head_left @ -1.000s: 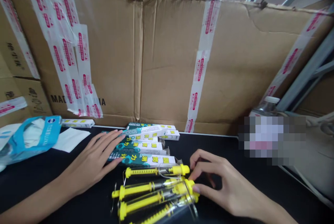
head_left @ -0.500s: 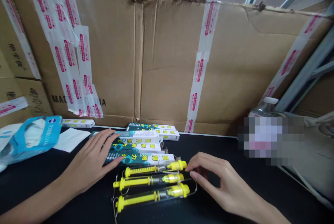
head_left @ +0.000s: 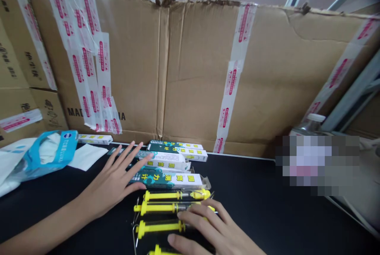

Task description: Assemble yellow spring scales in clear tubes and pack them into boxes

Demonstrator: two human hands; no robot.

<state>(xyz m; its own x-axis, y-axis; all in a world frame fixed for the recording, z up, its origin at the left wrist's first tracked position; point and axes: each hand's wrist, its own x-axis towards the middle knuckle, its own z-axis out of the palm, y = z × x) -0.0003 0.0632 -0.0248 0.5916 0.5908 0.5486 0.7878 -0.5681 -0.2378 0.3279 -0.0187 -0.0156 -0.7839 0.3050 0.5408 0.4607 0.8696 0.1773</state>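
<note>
Several yellow-and-clear tubular spring scales (head_left: 162,208) lie side by side on the black tabletop, metal hooks at their ends. The lowest spring scale (head_left: 160,251) is partly cut off by the frame's bottom edge. My right hand (head_left: 213,223) lies over their right-hand ends, fingers apart and hiding part of them; a firm grip on any one does not show. With fingers spread, my left hand (head_left: 118,177) rests at the left ends of the green-and-white printed boxes (head_left: 170,179), just behind the scales. One of these boxes has its end flap open at the right.
More printed boxes (head_left: 192,154) lie against the tall cardboard wall (head_left: 196,80). At left are a blue tissue pack (head_left: 63,148) and a white tissue (head_left: 89,156). A capped clear bottle (head_left: 311,122) stands at right, partly behind a blurred patch.
My right hand has moved left and down over the spring scales. My left hand's fingers have spread. Another scale shows at the bottom, and the view has shifted slightly.
</note>
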